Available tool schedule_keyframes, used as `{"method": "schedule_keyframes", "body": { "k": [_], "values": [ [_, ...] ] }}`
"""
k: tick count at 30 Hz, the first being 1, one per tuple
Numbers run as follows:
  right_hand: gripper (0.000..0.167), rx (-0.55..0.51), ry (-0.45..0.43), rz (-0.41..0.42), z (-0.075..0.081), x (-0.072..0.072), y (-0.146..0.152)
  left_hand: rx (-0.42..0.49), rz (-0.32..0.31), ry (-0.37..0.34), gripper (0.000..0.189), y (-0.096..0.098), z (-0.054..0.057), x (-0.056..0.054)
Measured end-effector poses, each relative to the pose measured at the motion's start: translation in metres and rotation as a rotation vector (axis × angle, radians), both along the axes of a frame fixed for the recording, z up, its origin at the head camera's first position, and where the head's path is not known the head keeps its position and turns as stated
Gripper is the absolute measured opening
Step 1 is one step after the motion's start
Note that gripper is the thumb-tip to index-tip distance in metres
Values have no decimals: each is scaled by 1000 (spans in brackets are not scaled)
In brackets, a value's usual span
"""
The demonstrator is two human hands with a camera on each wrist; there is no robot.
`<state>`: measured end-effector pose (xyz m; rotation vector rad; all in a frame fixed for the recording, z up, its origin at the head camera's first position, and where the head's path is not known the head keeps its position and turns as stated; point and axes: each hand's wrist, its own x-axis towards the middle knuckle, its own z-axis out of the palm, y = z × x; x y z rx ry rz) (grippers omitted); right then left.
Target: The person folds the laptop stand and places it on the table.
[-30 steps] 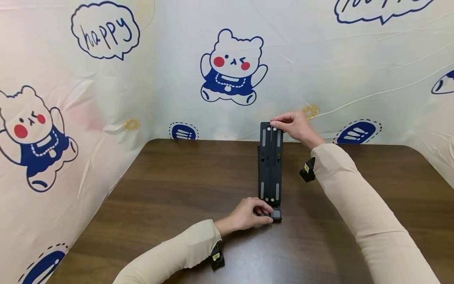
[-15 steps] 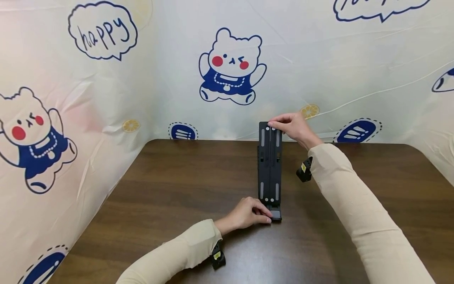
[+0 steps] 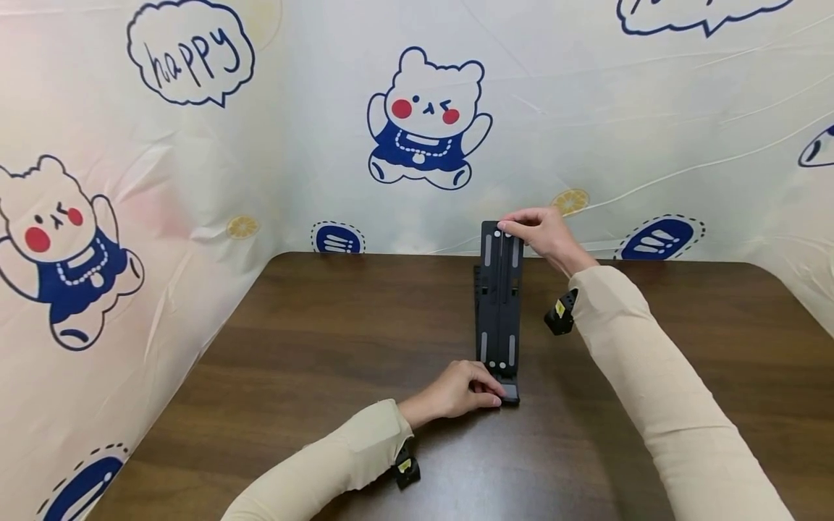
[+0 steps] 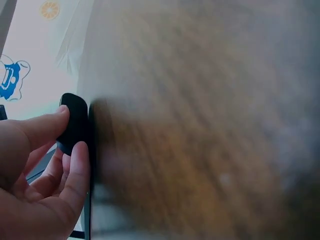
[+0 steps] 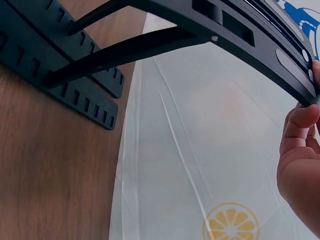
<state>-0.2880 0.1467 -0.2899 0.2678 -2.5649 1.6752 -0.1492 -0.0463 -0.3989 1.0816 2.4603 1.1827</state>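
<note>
My R hand (image 3: pixel 546 235) has the far top edge of the black folding laptop stand (image 3: pixel 500 304) pinched, L hand (image 3: pixel 456 391) clamped on its near lip (image 3: pixel 511 393), stand on the wood tabletop (image 3: pixel 326 325), a bit R of ctr in head view. R-wrist cam shows struts (image 5: pixel 125 52) angling down to notched base rails (image 5: pixel 32 50), mostly hidden from head cam. Long axis runs near-to-far, raised end pointing at the printed backdrop (image 3: pixel 313 145).
</note>
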Motion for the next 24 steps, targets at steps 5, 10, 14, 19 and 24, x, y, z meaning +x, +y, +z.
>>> {"method": "schedule_keyframes", "body": {
  "k": [5,10,14,19,24],
  "values": [
    [36,15,-4,0,1,4,6,-13,-28,17,9,-3,0,-3],
    [38,29,-18,-29,2,12,12,-21,-66,32,9,-9,-2,-6],
    [39,32,-30,-68,3,21,17,-30,-111,73,8,-15,-2,-9],
    [38,31,-10,-122,4,33,23,-67,-145,62,8,-24,1,-16],
    [37,38,0,-149,5,45,28,-88,-213,13,9,-33,3,-26]
  ]
}}
